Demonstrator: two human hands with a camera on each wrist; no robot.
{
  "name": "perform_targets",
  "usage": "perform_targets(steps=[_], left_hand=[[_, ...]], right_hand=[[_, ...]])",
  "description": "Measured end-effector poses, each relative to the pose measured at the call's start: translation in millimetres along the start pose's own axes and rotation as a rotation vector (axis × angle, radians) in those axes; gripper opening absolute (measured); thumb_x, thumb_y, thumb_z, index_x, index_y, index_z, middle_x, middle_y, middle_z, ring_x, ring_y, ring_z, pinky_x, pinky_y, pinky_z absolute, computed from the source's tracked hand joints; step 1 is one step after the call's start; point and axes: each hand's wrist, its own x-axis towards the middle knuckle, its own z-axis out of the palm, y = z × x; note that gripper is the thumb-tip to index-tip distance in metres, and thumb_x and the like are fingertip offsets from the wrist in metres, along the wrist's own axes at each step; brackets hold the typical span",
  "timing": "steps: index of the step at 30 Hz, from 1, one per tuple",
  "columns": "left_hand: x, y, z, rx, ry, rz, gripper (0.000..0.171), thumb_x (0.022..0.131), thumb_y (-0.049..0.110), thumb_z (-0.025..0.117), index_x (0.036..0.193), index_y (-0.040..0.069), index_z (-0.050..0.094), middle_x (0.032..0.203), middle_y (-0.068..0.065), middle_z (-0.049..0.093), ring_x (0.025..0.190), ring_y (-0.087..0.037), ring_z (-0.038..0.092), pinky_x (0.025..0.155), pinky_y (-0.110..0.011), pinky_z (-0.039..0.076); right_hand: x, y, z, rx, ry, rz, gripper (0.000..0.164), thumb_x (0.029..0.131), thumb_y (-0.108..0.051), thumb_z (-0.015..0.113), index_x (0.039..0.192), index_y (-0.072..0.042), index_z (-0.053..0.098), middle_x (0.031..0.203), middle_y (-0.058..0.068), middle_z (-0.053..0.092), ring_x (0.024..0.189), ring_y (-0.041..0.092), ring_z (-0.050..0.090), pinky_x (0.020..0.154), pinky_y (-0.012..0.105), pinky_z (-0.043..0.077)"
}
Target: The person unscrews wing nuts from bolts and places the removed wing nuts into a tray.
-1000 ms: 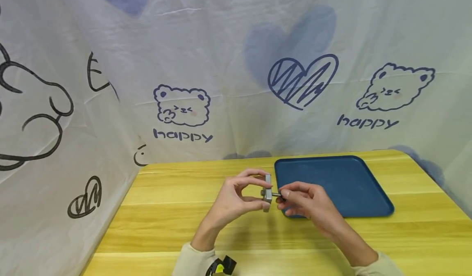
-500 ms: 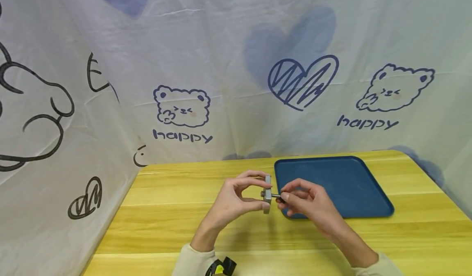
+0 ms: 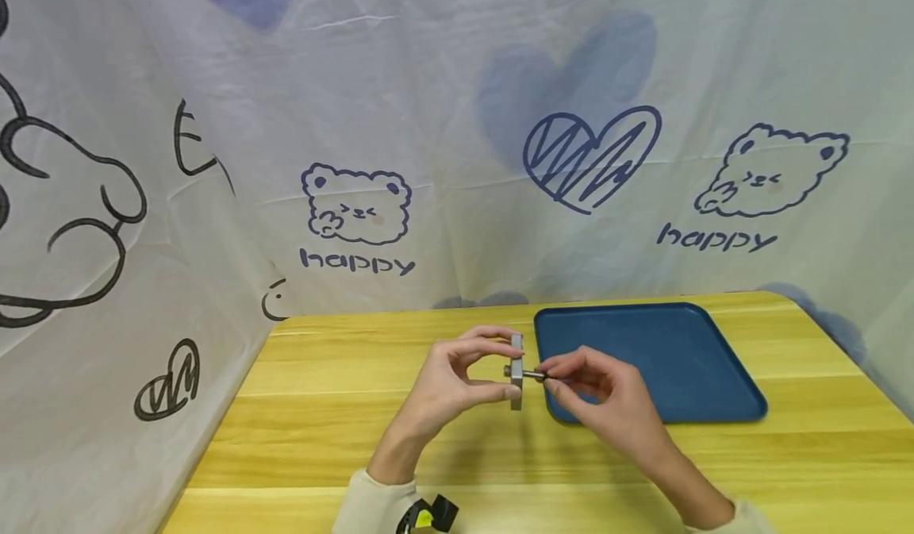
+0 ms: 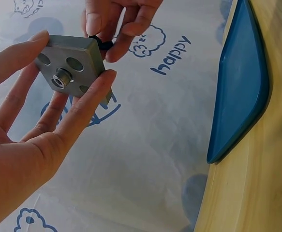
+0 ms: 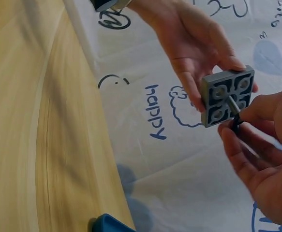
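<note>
My left hand [image 3: 439, 383] holds a square grey metal plate [image 3: 516, 367] upright by its edges, thumb below and fingers above. In the left wrist view the face of the plate [image 4: 58, 44] has round holes near its corners and a bolt-like metal stud [image 4: 62, 78] at its centre. A thin metal rod [image 3: 532, 374] sticks out from the plate's other side, which is ribbed in the right wrist view. On the rod's end is a small black piece [image 5: 235, 124], pinched between thumb and fingers of my right hand [image 3: 610, 395]. Those fingers partly hide its shape.
A blue tray [image 3: 657, 359] lies on the wooden table [image 3: 321, 415] behind and beside my right hand. White cloth [image 3: 457, 121] with printed bears and hearts hangs at the back and left. A black and yellow device [image 3: 426, 516] sits on my left wrist.
My right thumb has shifted lower and the fingers have spread around the black piece, baring more of the rod. The left hand keeps hold of the plate almost in place.
</note>
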Motion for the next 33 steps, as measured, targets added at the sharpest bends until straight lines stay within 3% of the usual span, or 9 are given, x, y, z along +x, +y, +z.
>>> perform_targets(steps=[6,11,16,18,21,24,26,30,33], left_hand=[[-0.4,1.1,-1.9,0.037,0.01,0.026,0.034,0.084,0.0,0.083,0.117,-0.003,0.074,0.137,-0.011,0.059,0.134,-0.025,0.053,0.117,-0.049,0.039],[-0.7,2.7,-2.5,0.023,0.009,0.039,0.036,0.084,-0.001,0.083,0.118,-0.005,0.073,0.138,-0.013,0.058,0.134,-0.028,0.053,0.115,-0.05,0.041],[-0.5,3.9,-3.2,0.016,0.01,0.043,0.036,0.084,-0.001,0.083,0.118,-0.005,0.073,0.138,-0.013,0.058,0.134,-0.028,0.054,0.116,-0.048,0.04],[-0.3,4.3,-3.4,0.014,0.01,0.042,0.036,0.084,0.0,0.083,0.118,-0.005,0.073,0.137,-0.013,0.059,0.134,-0.027,0.054,0.117,-0.047,0.039],[-0.2,4.0,-3.9,0.014,0.01,0.045,0.036,0.084,0.0,0.083,0.118,-0.005,0.073,0.137,-0.012,0.059,0.133,-0.027,0.054,0.118,-0.045,0.038],[-0.5,3.7,-4.4,0.018,0.01,0.051,0.036,0.084,-0.001,0.083,0.118,-0.006,0.072,0.138,-0.013,0.059,0.133,-0.028,0.054,0.118,-0.045,0.038],[-0.8,3.7,-4.6,0.021,0.011,0.05,0.035,0.084,-0.001,0.083,0.118,-0.005,0.073,0.138,-0.013,0.058,0.133,-0.028,0.054,0.115,-0.045,0.042],[-1.4,4.0,-4.5,0.027,0.017,0.035,0.035,0.084,-0.002,0.083,0.118,-0.004,0.073,0.138,-0.012,0.058,0.134,-0.027,0.053,0.107,-0.043,0.05],[-1.8,4.3,-4.1,0.007,0.019,0.016,0.035,0.084,-0.003,0.083,0.117,-0.005,0.073,0.138,-0.012,0.058,0.133,-0.028,0.054,0.099,-0.044,0.056]], right_hand=[[-0.6,0.7,3.7,-0.117,0.023,-0.182,0.025,0.088,0.013,0.073,0.099,-0.01,0.073,0.113,0.011,0.074,0.101,0.018,0.073,0.079,0.034,0.063],[0.5,4.8,4.1,-0.207,0.044,-0.358,0.039,0.079,0.02,0.077,0.102,-0.013,0.075,0.112,0.015,0.074,0.102,0.021,0.073,0.08,0.027,0.062],[4.3,10.5,4.8,-0.362,0.08,-0.601,0.007,0.098,-0.011,0.072,0.101,-0.007,0.076,0.113,0.017,0.074,0.1,0.028,0.074,0.085,0.02,0.058],[5.9,12.6,5.7,-0.411,0.092,-0.674,0.022,0.104,-0.022,0.064,0.099,-0.005,0.076,0.112,0.019,0.074,0.098,0.03,0.074,0.087,0.02,0.057],[7.0,13.9,6.7,-0.431,0.103,-0.709,0.025,0.105,-0.022,0.062,0.097,-0.003,0.076,0.112,0.019,0.074,0.098,0.032,0.074,0.09,0.02,0.057],[6.4,11.9,6.6,-0.382,0.095,-0.656,0.013,0.1,-0.017,0.07,0.1,-0.006,0.076,0.113,0.019,0.074,0.102,0.029,0.073,0.09,0.021,0.057],[4.8,9.1,5.8,-0.286,0.071,-0.564,0.008,0.094,-0.006,0.075,0.102,-0.006,0.074,0.117,0.02,0.072,0.108,0.027,0.072,0.092,0.024,0.057],[2.0,4.0,2.7,-0.056,0.056,-0.257,0.029,0.087,0.013,0.074,0.111,-0.002,0.07,0.125,0.021,0.068,0.116,0.024,0.068,0.094,0.033,0.058],[2.4,2.0,-0.4,0.063,0.076,0.01,0.022,0.097,0.003,0.067,0.119,0.002,0.066,0.124,0.02,0.068,0.11,0.023,0.07,0.089,0.04,0.06]])
